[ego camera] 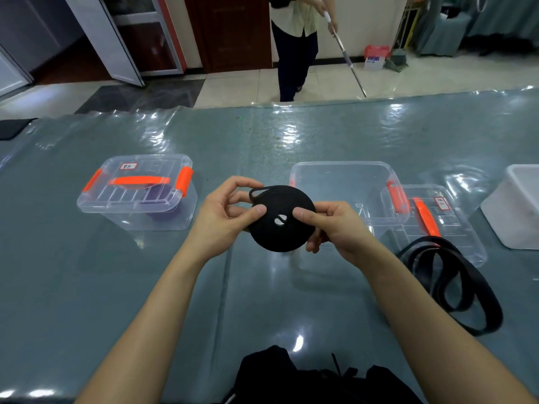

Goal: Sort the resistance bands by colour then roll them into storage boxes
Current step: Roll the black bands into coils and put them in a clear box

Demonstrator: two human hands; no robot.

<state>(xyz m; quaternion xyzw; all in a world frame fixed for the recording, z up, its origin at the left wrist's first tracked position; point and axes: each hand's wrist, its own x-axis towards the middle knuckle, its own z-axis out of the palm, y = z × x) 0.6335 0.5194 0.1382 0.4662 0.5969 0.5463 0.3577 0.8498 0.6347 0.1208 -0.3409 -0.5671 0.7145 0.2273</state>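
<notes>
So your left hand (221, 220) and right hand (335, 228) are both pinching the rolled black band (277, 237), thumbs on the face turned toward you and fingers curled round its edges. You're holding it up off the tabletop (116, 287). The loose tail end pokes out at the top left, right by your left fingertips, so I'd guess that hand has to keep it tucked or the coil springs open.

What matters for the drop is that the open box (335, 182) sits just beyond the coil and off to the right, so your right hand is the nearer one. Its lid (455, 228) lies beside it, with another loose black band (484, 328) partly over the lid's near end. The closed box (137, 193) on the left already has a purple band (159, 193) inside, so this one doesn't go there
</notes>
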